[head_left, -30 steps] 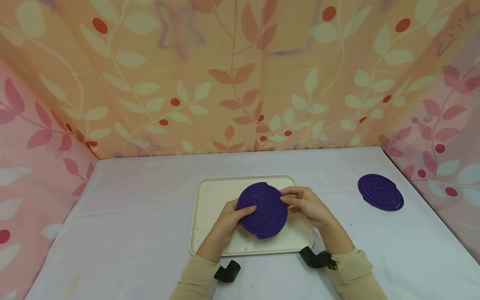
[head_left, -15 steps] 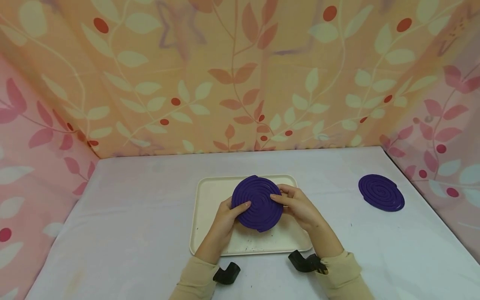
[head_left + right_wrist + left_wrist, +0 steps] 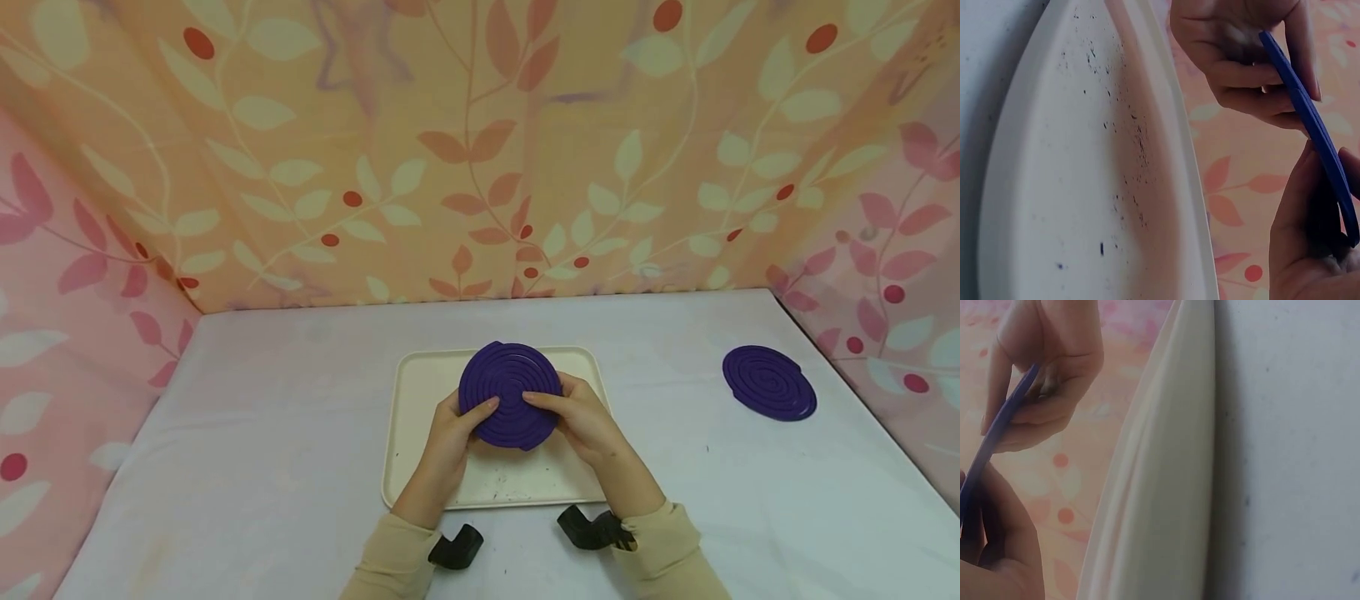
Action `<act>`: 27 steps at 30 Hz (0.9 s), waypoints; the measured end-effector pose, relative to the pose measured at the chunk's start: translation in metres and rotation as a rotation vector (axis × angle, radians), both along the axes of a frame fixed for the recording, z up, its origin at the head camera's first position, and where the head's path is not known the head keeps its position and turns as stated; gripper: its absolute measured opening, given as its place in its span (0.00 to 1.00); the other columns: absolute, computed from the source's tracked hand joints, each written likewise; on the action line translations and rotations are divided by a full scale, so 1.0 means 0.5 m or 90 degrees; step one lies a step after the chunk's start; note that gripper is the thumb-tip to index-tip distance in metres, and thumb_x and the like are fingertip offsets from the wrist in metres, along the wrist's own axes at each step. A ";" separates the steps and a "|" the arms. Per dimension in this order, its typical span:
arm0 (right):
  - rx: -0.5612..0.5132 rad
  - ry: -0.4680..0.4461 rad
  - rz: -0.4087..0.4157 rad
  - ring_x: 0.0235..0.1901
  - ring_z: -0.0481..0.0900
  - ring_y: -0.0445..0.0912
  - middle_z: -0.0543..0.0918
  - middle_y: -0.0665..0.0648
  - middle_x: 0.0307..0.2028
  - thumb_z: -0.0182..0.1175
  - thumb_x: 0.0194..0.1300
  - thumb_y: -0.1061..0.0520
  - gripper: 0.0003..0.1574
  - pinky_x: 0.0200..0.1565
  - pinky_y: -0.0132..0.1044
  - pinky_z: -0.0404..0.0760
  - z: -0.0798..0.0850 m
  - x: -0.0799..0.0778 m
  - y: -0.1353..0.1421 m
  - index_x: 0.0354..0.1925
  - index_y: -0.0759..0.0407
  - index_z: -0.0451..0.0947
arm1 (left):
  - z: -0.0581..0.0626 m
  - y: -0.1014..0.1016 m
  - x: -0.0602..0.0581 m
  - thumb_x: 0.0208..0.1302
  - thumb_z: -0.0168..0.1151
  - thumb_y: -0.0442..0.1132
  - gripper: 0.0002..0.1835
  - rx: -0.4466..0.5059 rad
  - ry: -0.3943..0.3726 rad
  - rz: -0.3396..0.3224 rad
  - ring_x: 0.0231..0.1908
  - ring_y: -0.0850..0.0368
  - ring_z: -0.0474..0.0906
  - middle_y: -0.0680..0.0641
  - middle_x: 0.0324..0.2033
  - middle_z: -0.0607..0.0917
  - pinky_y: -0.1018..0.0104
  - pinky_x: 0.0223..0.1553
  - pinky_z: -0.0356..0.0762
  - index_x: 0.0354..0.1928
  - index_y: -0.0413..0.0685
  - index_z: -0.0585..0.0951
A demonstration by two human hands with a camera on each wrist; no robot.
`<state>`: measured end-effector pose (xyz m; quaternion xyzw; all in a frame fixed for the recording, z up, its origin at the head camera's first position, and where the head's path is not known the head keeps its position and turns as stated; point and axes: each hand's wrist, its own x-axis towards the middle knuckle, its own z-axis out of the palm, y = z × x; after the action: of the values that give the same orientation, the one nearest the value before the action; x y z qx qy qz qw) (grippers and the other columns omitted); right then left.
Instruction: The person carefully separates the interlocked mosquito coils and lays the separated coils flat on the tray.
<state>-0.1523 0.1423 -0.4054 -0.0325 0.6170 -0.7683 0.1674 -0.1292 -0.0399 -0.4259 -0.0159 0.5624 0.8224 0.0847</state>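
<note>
The purple spiral disc [image 3: 512, 375] is held above the cream tray [image 3: 420, 408] by the left hand [image 3: 448, 437] and right hand [image 3: 591, 423], thumbs on its face and fingers [image 3: 1041, 415] grasping from behind, likely to keep it flat.

One tray [image 3: 416, 387], two hands [image 3: 452, 429] [image 3: 587, 421], two black wrist-pieces [image 3: 456, 548] [image 3: 588, 530] and two purple discs [image 3: 510, 371] [image 3: 769, 383] showed, one disc right of the tray.

No text, label, brand or number reads in any view. Faint purple strokes [image 3: 577, 97] mark the patterned cloth [image 3: 480, 150], upper head view; no letters legible.
</note>
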 end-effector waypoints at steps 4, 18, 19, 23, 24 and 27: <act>0.016 0.009 -0.002 0.39 0.81 0.42 0.82 0.56 0.41 0.57 0.60 0.70 0.27 0.43 0.33 0.81 -0.001 -0.002 0.006 0.56 0.81 0.63 | -0.001 0.001 0.003 0.60 0.60 0.31 0.25 0.000 -0.008 -0.025 0.40 0.59 0.80 0.44 0.44 0.82 0.69 0.44 0.79 0.59 0.28 0.69; 0.010 -0.005 -0.019 0.38 0.82 0.43 0.83 0.55 0.39 0.58 0.60 0.68 0.22 0.40 0.33 0.82 0.001 0.006 0.001 0.52 0.76 0.70 | -0.007 0.012 0.005 0.58 0.61 0.29 0.26 0.000 -0.004 -0.019 0.41 0.59 0.81 0.43 0.45 0.82 0.67 0.44 0.80 0.59 0.29 0.69; 0.010 -0.001 -0.021 0.38 0.82 0.43 0.83 0.55 0.39 0.58 0.59 0.69 0.20 0.40 0.33 0.82 0.001 0.006 0.001 0.51 0.75 0.71 | -0.006 0.012 0.005 0.58 0.61 0.29 0.26 0.001 -0.003 -0.021 0.41 0.59 0.81 0.43 0.45 0.82 0.68 0.44 0.80 0.59 0.29 0.69; 0.008 0.013 -0.021 0.40 0.81 0.44 0.83 0.55 0.39 0.59 0.57 0.70 0.18 0.42 0.35 0.81 0.001 0.006 0.003 0.48 0.74 0.73 | -0.004 0.012 0.006 0.58 0.61 0.30 0.26 0.001 -0.008 -0.030 0.39 0.59 0.81 0.45 0.43 0.82 0.68 0.42 0.80 0.59 0.28 0.69; 0.011 0.017 -0.018 0.40 0.81 0.44 0.83 0.55 0.39 0.59 0.57 0.71 0.19 0.43 0.35 0.81 0.001 0.005 0.003 0.48 0.74 0.73 | -0.003 0.011 0.007 0.58 0.61 0.29 0.26 0.003 -0.013 -0.032 0.39 0.59 0.81 0.45 0.42 0.83 0.68 0.41 0.80 0.58 0.28 0.70; 0.022 0.026 -0.010 0.41 0.81 0.45 0.83 0.55 0.40 0.59 0.56 0.71 0.20 0.43 0.35 0.81 0.000 0.004 0.004 0.48 0.76 0.73 | -0.004 0.011 0.007 0.58 0.61 0.30 0.24 0.002 -0.022 -0.045 0.38 0.60 0.81 0.48 0.39 0.83 0.69 0.40 0.80 0.57 0.28 0.70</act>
<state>-0.1502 0.1446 -0.4052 -0.0407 0.6340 -0.7577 0.1492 -0.1259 -0.0345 -0.4281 -0.0103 0.5596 0.8194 0.1236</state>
